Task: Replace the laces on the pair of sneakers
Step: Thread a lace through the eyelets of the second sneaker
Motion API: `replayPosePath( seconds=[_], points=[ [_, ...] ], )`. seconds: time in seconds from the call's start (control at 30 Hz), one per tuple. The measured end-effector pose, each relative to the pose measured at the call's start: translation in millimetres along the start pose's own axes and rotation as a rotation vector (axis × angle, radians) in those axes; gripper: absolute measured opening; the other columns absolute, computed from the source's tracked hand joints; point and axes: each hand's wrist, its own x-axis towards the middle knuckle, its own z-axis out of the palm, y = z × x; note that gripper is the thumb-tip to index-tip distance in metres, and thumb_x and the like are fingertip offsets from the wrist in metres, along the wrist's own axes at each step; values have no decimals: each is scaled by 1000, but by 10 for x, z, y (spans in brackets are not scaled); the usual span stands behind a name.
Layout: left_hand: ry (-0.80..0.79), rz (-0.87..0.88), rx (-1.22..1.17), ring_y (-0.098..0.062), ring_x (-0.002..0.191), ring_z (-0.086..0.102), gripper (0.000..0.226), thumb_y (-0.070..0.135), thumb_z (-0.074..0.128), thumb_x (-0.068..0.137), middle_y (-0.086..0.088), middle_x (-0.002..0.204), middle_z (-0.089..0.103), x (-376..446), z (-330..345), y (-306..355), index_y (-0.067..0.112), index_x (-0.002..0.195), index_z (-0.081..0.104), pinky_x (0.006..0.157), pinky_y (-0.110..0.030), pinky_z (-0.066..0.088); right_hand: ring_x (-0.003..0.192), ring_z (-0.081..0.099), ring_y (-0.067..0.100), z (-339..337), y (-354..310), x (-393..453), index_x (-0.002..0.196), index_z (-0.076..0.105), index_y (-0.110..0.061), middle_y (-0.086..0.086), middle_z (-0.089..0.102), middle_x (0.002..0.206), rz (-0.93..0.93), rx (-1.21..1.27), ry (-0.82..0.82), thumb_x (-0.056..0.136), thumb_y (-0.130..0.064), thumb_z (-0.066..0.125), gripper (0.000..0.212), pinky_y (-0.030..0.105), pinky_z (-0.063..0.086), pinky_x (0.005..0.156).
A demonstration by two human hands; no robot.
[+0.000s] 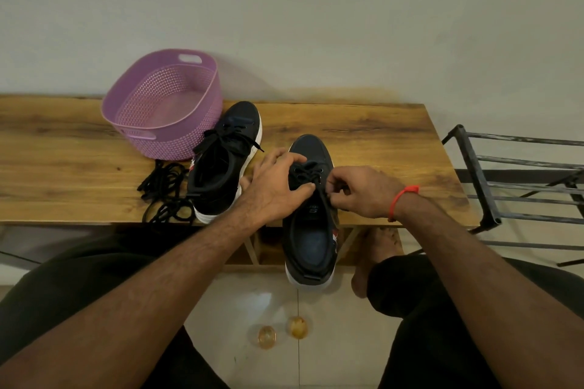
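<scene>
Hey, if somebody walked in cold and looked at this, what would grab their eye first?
Probably the two hands at the centre: the left hand holds the near sneaker, which overhangs the table's front edge, while the right hand pinches its black lace. Next, the purple basket at the back left of the wooden table, beside the second sneaker and a loose pile of black laces.

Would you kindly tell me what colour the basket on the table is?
The basket is light purple with a perforated lattice pattern, seen clearly in the head view.

Dim, soft light; wide-angle edge distortion.
</scene>
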Motion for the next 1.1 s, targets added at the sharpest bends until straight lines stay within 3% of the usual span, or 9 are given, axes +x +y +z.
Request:
replayPosePath(
  seconds=[0.13,0.23,0.37,0.47,0.6,0.73,0.83,0.93,1.1],
  points=[
    [-6,-4,4,-16,144,29,57,55,67,87,14,155,32,7,-36,-19,43,139,47,108,-50,26,88,57,19,-109,174,14,95,59,-17,4,62,96,311,-182,-22,90,-35,66,20,28,45,71],
    [-18,-7,16,-16,141,33,56,58,65,88,14,152,38,1,-51,-31,42,138,47,106,-51,27,102,54,25,-273,351,-49,110,56,-17,10,60,115,468,-250,23,92,-29,65,24,37,47,84],
    [-33,-29,-25,-13,128,50,54,59,65,89,16,141,53,-6,-59,-12,41,137,48,100,-49,27,109,52,16,-202,176,-30,112,56,-25,0,55,118,138,-32,64,92,-27,65,22,31,45,89],
    [-35,-40,-45,-12,126,53,53,58,65,89,18,136,58,-2,-83,-13,42,136,49,99,-47,28,106,47,15,-9,-6,23,105,55,-27,-2,53,112,-38,-135,-10,94,-31,60,12,30,41,87],
    [-58,-54,-47,-12,127,52,53,58,65,89,18,137,57,-18,-120,-3,42,137,49,102,-50,26,98,53,22,-45,91,37,96,58,-19,4,59,103,141,-239,-47,95,-29,58,11,36,48,82],
    [-72,-53,-41,-12,127,52,52,57,65,90,18,136,57,-44,-137,24,42,137,50,106,-51,24,110,53,27,-181,273,-8,111,60,-18,10,60,116,404,-298,3,94,-26,61,19,42,49,94],
    [-75,-55,-40,-12,126,53,52,56,65,91,17,136,58,-56,-155,56,41,138,49,109,-52,25,113,47,20,-119,162,17,119,53,-29,1,53,118,163,-123,48,92,-25,63,29,37,46,94],
    [-91,-35,-65,-13,127,54,53,55,66,90,17,136,59,-73,-191,66,42,138,49,111,-52,29,107,44,18,20,-7,45,107,52,-31,-4,50,112,-22,-150,34,93,-31,60,17,30,37,85],
    [-135,-46,-38,-14,128,52,61,55,68,88,16,137,58,-100,-238,80,41,143,46,111,-55,29,95,55,19,-16,-13,44,89,55,-24,-1,60,98,19,-118,12,95,-27,58,7,40,49,85]
  ],
)
